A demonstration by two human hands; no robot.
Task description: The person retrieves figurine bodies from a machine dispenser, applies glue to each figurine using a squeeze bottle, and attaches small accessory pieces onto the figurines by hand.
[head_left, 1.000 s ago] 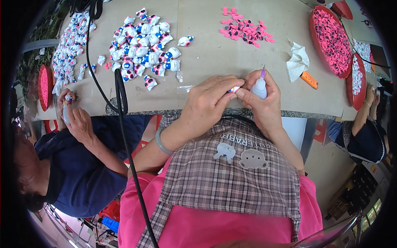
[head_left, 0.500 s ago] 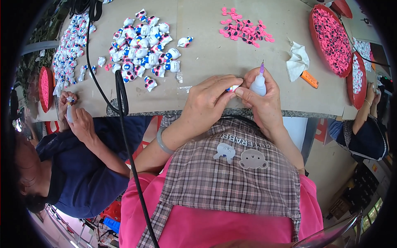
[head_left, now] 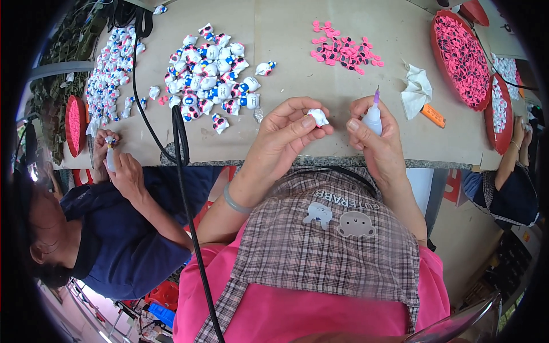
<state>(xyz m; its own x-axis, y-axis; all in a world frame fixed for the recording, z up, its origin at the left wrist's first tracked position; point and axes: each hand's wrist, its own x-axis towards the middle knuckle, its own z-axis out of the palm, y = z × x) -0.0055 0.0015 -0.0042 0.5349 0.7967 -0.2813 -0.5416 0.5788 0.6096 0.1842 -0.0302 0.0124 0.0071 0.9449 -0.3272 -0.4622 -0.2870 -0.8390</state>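
Plainly, in the head view, my left hand (head_left: 289,128) was half curled, with the thumb and fingers pinched on a small rounded white figure (head_left: 318,117) with a touch of pink, raised above the near edge of the beige-covered table (head_left: 286,63). My right hand (head_left: 373,128) was folded round a soft, whitish, translucent squeeze bottle (head_left: 372,119), its slim purple nozzle (head_left: 376,98) pointing up and away from me. A gap lay between my two hands, and the nozzle stood apart from the figure. Ahead and to my left spread a loose heap of white figures with blue and pink parts (head_left: 211,74), a few of them lying just off its edges. Ahead and to the right lay a scatter of small flat pink pieces with dark patches (head_left: 346,50). Beyond my right hand sat a crumpled white cloth (head_left: 416,91), and just beside it a flat orange object (head_left: 433,115). Farther right stood a large red oval tray (head_left: 480,107) full of pink and dark pieces. A grey bangle (head_left: 233,201) circled my left wrist, and a black cable (head_left: 194,228) hung down on my left. Past it, a co-worker in dark blue (head_left: 126,246) held a pale bottle (head_left: 110,160) near another small figure (head_left: 110,140).
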